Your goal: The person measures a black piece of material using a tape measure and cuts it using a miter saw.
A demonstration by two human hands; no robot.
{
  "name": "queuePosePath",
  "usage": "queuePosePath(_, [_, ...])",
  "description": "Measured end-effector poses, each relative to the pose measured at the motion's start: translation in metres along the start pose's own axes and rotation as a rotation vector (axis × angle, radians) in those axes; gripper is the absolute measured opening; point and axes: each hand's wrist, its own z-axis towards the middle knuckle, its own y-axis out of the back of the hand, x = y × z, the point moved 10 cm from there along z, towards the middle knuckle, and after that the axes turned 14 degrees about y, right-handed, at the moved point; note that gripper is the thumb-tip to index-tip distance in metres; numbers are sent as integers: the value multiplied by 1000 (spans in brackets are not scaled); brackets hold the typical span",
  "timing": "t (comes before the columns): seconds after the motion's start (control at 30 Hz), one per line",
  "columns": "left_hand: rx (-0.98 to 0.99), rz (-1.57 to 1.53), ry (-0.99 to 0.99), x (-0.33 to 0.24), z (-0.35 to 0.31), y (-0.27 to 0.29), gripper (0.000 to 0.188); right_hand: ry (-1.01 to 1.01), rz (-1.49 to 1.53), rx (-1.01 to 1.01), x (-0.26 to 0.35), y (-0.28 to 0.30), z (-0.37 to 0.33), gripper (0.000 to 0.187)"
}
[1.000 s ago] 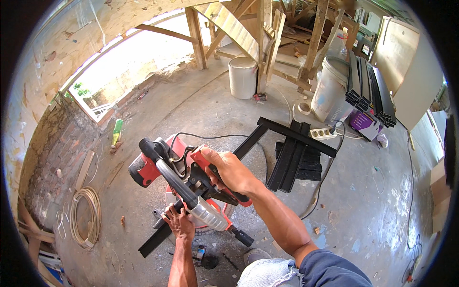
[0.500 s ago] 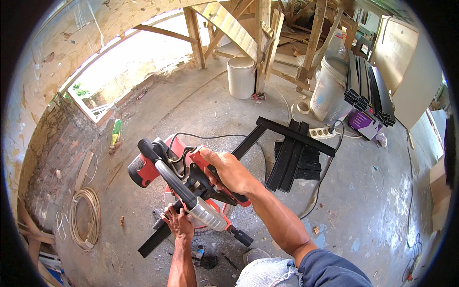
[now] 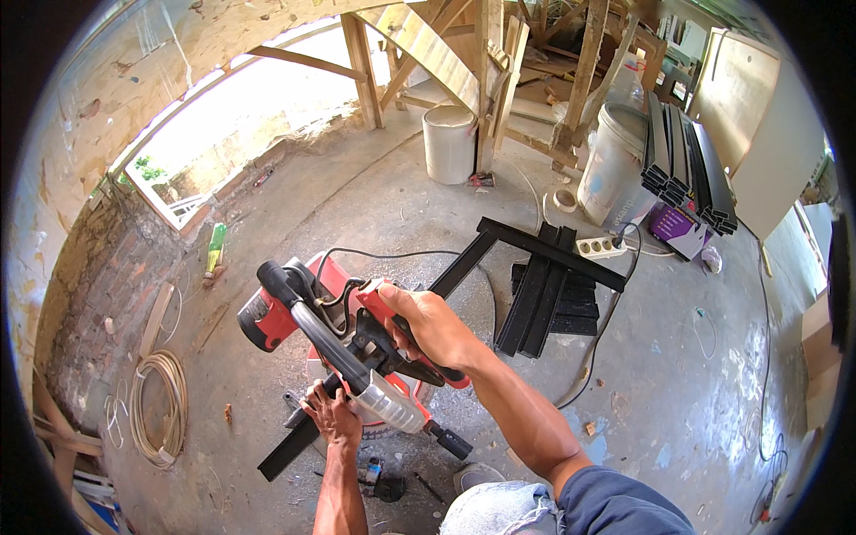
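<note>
Here the right grip (image 3: 423, 325) is grasping the red handle (image 3: 374, 301) of the miter saw (image 3: 330, 343), while the left grip (image 3: 332, 415) is clutching a black bar (image 3: 291, 450) that's running in beneath the saw head, its free end jutting toward lower left. A cut looks to be in hand; whether the blade is spinning isn't showing. The next move seems to be calling for a firm left hold, fingers clear, and steady pressure on the handle.

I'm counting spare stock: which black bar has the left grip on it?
The bar at the saw, its end jutting lower left from under the left grip. The other bars lie farther right, untouched.
</note>
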Motion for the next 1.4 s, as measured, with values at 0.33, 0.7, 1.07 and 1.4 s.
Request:
queuePosePath(0.33, [-32,-20,-24,-3,-1,8,29,-16,34,-22,-11,2,-11,67])
queuePosePath(0.7, [-35,-13,-23,0,1,1,26,11,6,-10,-14,4,-17,65])
queuePosePath(1.07, [7,5,-8,3,0,-1,30,32,47,-16,-20,5,-25,63])
queuePosePath(1.4, [-22,-23,-35,-1,1,3,28,-6,29,-27,-15,5,-18,63])
